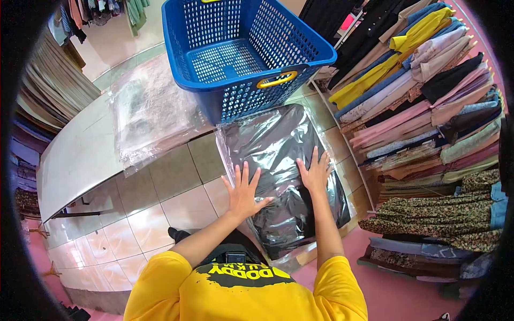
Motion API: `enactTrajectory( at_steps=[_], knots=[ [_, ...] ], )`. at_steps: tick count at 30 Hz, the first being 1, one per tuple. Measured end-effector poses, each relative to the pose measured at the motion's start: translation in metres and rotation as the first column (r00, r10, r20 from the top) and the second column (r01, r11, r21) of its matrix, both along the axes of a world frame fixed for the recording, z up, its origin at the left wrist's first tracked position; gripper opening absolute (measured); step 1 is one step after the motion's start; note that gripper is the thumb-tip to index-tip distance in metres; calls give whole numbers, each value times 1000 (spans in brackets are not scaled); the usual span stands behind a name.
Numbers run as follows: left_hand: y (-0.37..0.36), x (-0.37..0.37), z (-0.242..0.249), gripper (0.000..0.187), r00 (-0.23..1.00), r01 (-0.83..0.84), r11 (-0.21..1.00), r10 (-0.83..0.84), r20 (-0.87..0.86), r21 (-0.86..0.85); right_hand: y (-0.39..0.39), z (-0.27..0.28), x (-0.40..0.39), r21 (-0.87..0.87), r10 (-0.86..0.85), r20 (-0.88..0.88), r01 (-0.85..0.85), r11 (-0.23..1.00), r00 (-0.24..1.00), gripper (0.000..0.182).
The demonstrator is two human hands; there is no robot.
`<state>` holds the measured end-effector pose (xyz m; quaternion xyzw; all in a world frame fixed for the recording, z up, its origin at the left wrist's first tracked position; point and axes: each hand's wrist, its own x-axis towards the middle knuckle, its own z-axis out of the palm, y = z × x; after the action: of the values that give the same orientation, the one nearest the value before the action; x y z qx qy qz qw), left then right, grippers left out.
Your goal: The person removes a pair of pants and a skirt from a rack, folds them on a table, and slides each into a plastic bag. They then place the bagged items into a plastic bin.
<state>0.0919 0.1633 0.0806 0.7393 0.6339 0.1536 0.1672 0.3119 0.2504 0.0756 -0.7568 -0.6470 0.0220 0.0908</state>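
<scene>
Black folded clothing in a clear plastic bag (278, 144) lies flat in front of me, glossy with reflections. My left hand (244, 191) rests on its left edge with the fingers spread. On the right side of the same bag, my right hand (315, 170) presses down flat, fingers also apart. Neither hand grips anything. Just beyond the bag stands a blue plastic basket (251, 80) with yellow handles; its visible inside holds nothing. What lies under the bag is mostly hidden.
A pile of clear plastic bags (158, 107) sits left of the basket on a white table (80, 144). Racks of hanging clothes (428, 107) line the right side. More garments (64, 75) hang at the left. Tiled flooring (184, 206) shows between.
</scene>
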Motion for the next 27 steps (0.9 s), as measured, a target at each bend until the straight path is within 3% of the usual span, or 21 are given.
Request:
enactTrajectory(
  at_steps=[3,7,11,13,15,17,19,20,21,23,25,27],
  knots=[
    [0,1,-13,91,999,29,998,-27,-39,58,-5,-18,2,148,16,-91,-3,989,996,75],
    [-3,-1,-19,89,1000,25,994,-26,9,111,-4,-24,5,150,17,-97,-2,989,995,75],
    [-20,-21,-23,75,991,103,979,-116,70,174,-20,-9,-5,176,7,-69,5,984,998,76],
    [-36,-39,-40,69,930,359,924,-342,-131,131,-41,-1,-19,183,74,-98,-55,982,992,75],
    [-55,-63,-48,64,891,441,893,-423,-166,90,-69,1,-40,222,159,-202,-113,969,966,74],
    [-76,-96,-57,63,791,609,787,-591,-159,102,-98,-1,-70,265,262,-240,-197,944,935,71],
    [-103,-138,-69,60,843,528,849,-523,-122,11,-127,-6,-99,365,465,-230,-367,855,855,65],
    [-123,-164,-98,57,903,425,905,-423,-82,14,-139,0,-115,425,562,-245,-434,795,790,52],
    [-140,-190,-125,54,948,317,948,-316,-42,13,-144,-4,-121,432,566,-246,-434,791,786,52],
    [-171,-234,-118,45,999,13,996,-17,-49,-88,-152,-21,-137,359,829,-56,-763,537,557,34],
    [-203,-286,-127,36,967,-234,960,247,68,-157,-152,-31,-159,386,865,-94,-783,488,493,25],
    [-248,-347,-179,26,886,-446,878,460,51,-171,-155,-47,-182,415,892,-130,-793,446,434,17]
  ],
)
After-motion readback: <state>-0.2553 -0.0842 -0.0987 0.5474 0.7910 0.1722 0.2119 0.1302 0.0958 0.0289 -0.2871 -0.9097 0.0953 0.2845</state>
